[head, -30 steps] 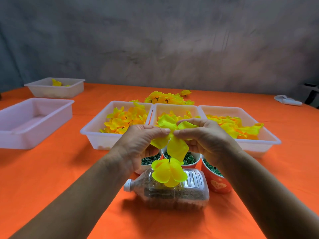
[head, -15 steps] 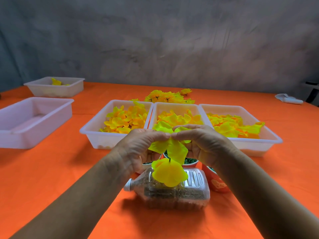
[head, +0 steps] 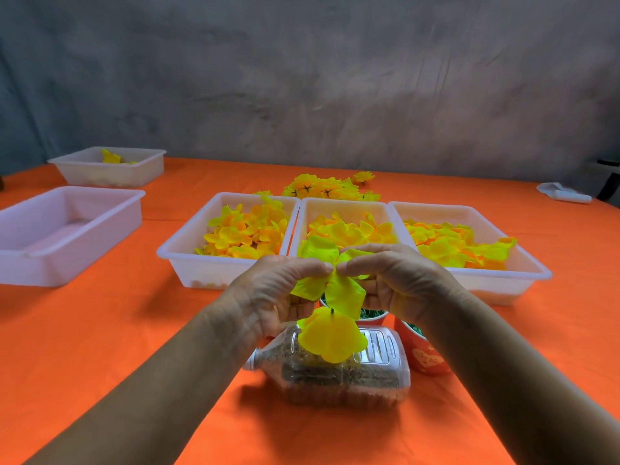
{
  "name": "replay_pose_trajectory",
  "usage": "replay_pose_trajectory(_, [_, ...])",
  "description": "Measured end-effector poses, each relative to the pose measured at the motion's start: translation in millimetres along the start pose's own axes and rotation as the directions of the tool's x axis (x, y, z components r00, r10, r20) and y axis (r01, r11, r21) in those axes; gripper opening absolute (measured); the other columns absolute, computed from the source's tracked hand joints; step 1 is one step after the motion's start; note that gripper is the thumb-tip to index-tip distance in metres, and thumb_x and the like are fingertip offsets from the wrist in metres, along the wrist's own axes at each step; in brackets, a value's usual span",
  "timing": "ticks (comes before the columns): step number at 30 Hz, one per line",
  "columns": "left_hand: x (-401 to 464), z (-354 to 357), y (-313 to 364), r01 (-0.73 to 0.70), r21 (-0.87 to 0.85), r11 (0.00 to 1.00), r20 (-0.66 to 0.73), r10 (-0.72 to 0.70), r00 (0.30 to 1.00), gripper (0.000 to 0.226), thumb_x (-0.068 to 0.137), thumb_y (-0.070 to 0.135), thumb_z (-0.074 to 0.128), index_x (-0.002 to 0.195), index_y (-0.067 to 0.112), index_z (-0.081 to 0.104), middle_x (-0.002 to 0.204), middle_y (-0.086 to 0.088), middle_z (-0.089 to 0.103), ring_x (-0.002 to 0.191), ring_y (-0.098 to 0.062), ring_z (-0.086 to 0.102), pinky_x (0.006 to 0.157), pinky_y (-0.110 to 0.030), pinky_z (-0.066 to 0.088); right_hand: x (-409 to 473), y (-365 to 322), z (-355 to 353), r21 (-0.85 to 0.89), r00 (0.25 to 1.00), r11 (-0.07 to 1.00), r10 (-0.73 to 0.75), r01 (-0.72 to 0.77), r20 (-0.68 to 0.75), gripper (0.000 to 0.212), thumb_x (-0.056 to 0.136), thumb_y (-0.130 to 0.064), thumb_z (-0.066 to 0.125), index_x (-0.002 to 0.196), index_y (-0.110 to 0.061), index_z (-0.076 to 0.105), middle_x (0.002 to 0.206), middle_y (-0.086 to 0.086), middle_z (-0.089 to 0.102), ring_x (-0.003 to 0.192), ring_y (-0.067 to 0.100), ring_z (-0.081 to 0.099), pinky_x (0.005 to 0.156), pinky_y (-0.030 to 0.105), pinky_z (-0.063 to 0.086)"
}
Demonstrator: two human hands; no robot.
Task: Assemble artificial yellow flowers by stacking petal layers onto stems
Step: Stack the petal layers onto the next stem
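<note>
My left hand (head: 278, 293) and my right hand (head: 399, 280) both pinch a yellow-green petal layer (head: 339, 286) at its centre, fingertips almost meeting. Right below it a thin dark stem tip (head: 332, 311) pokes up through a yellow petal layer (head: 330, 337) sitting on the stem. The stem stands in a clear plastic bottle (head: 335, 374) lying on its side, filled with brown grit. Three white trays hold loose yellow petals: left tray (head: 188, 250), middle tray (head: 342, 204), right tray (head: 523, 263).
Red cups (head: 422, 357) with green pieces stand behind the bottle, partly hidden by my hands. A pile of finished yellow flowers (head: 328, 189) lies behind the trays. Two more white trays (head: 67, 229) (head: 110, 169) sit at the left on the orange tablecloth (head: 100, 330). A white object (head: 563, 193) lies far right.
Both hands have lowered the pinched petal layer a little toward the stem tip. The lower petal layer on the stem has stayed in place.
</note>
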State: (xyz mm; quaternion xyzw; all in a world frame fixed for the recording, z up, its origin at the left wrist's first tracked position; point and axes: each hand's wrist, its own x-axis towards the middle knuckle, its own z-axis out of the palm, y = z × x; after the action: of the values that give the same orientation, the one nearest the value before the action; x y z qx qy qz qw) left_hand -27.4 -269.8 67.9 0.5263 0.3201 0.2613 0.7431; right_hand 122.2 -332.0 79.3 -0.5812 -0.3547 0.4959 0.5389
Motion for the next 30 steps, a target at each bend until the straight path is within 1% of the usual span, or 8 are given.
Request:
replay_pose_trajectory(4, [1.0,-1.2,-1.5,0.001,0.025,1.000,0.001,-0.001,1.000,0.011,0.082,0.005,0.065,0.093,0.004,0.065,0.053,0.002,0.066,0.044,-0.007,0.062,0.041,-0.017,0.046,0.6,1.5,-0.3,0.003,1.000,1.000,0.001,-0.001,-0.003,0.027,0.074,0.007,0.068,0.095,-0.008,0.060,0.079,0.013,0.072,0.062,0.024,0.070,0.069,0.041,0.057])
replay_pose_trajectory(8, [2.1,-2.7,-2.5,-0.001,0.035,0.999,0.015,0.001,1.000,0.012,0.082,0.006,0.066,0.094,0.005,0.065,0.056,0.002,0.067,0.045,-0.008,0.063,0.042,-0.018,0.047,0.6,2.3,-0.6,0.018,1.000,1.000,0.005,-0.005,0.004,0.030,0.073,0.007,0.068,0.099,-0.006,0.059,0.075,0.012,0.072,0.060,0.025,0.070,0.061,0.037,0.058])
replay_pose_trajectory(12, [3.3,-3.6,-3.2,0.007,0.044,0.999,0.019,-0.008,1.000,0.014,0.083,0.007,0.066,0.096,0.004,0.065,0.057,0.001,0.068,0.046,-0.009,0.063,0.042,-0.019,0.048,0.4,3.7,-0.6,0.028,1.000,1.000,0.007,-0.007,0.010,0.031,0.072,0.006,0.068,0.100,-0.005,0.060,0.078,0.012,0.072,0.063,0.026,0.070,0.066,0.040,0.057])
replay_pose_trajectory(16, [4.8,-4.8,-2.2,0.018,0.048,0.999,0.018,-0.019,1.000,0.017,0.080,0.008,0.068,0.096,0.004,0.066,0.059,-0.001,0.068,0.048,-0.011,0.064,0.043,-0.020,0.048,0.4,2.7,-1.4,0.042,1.000,0.999,-0.015,0.014,0.012,0.027,0.073,0.006,0.067,0.095,-0.007,0.060,0.077,0.012,0.073,0.059,0.025,0.070,0.059,0.036,0.058])
replay_pose_trajectory(20, [4.3,-5.0,-2.8,0.025,0.046,0.999,0.028,-0.027,0.999,0.016,0.079,0.009,0.068,0.095,0.005,0.066,0.059,-0.001,0.069,0.048,-0.011,0.064,0.043,-0.020,0.048,0.4,3.7,-1.8,0.040,1.000,0.999,-0.017,0.016,0.009,0.027,0.073,0.007,0.067,0.096,-0.007,0.061,0.078,0.013,0.073,0.060,0.025,0.070,0.060,0.038,0.058])
replay_pose_trajectory(24, [2.7,-3.7,-4.7,0.028,0.069,0.997,0.026,-0.029,0.999,0.018,0.080,0.010,0.069,0.097,0.006,0.065,0.059,0.001,0.069,0.049,-0.010,0.064,0.044,-0.020,0.048,-0.2,6.9,-2.6,0.040,1.000,0.999,-0.009,0.008,0.023,0.026,0.074,0.008,0.065,0.095,-0.006,0.062,0.072,0.012,0.072,0.058,0.026,0.070,0.059,0.038,0.058])
replay_pose_trajectory(27, [2.4,-2.1,-4.7,0.020,0.087,0.996,0.012,-0.021,1.000,0.014,0.079,0.010,0.069,0.093,0.008,0.067,0.059,0.002,0.068,0.050,-0.010,0.063,0.044,-0.020,0.048,0.0,7.3,-3.4,0.047,0.999,0.999,-0.007,0.006,0.033,0.024,0.074,0.009,0.064,0.092,-0.007,0.062,0.072,0.012,0.072,0.057,0.025,0.069,0.057,0.037,0.058])
replay_pose_trajectory(30, [2.6,-1.0,-5.4,0.010,0.122,0.992,-0.047,-0.004,0.999,0.013,0.071,0.013,0.073,0.084,0.010,0.071,0.064,0.000,0.067,0.058,-0.014,0.058,0.046,-0.023,0.046,-0.1,6.8,-2.8,0.051,0.998,0.999,0.001,-0.004,0.061,0.023,0.074,0.009,0.063,0.092,-0.005,0.062,0.075,0.012,0.072,0.058,0.025,0.070,0.056,0.035,0.058])
